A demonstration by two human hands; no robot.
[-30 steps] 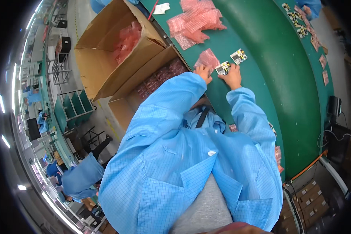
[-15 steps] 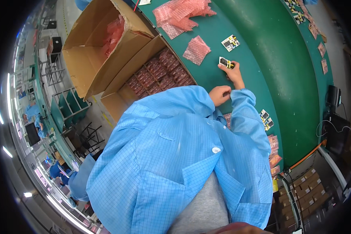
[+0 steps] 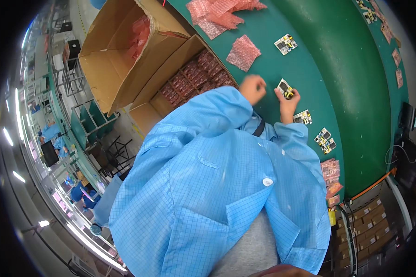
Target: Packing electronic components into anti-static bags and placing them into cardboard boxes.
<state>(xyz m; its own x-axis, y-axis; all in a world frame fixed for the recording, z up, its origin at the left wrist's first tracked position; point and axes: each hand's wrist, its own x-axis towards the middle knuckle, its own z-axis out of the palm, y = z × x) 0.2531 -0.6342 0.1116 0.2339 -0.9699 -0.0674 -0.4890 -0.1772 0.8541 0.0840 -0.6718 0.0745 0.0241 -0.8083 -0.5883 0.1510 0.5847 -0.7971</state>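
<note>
My right hand (image 3: 289, 102) grips a small circuit board (image 3: 285, 88) by its edge, tilted up above the green table. The board is white with black and yellow parts. My left hand (image 3: 253, 90) is a little to the left, smeared by motion, near the table's edge; its fingers cannot be made out. Just beyond it lies a flat pink bubble-wrap bag (image 3: 243, 52). One more circuit board (image 3: 286, 44) rests farther off on the table, and another (image 3: 303, 117) lies beside my right wrist.
A pile of pink bubble-wrap bags (image 3: 219, 19) covers the far table edge. At left, an open carton (image 3: 120, 60) adjoins a divided box of pink-wrapped pieces (image 3: 189, 81). More bare boards (image 3: 326, 140) and wrapped pieces (image 3: 330, 171) lie at right, beside a green strip (image 3: 342, 92).
My right hand has drawn the board nearer and turned it more upright, baring another board by my wrist. My left hand has moved away from my right, leftward and toward the bubble-wrap bag. The view has shifted slightly.
</note>
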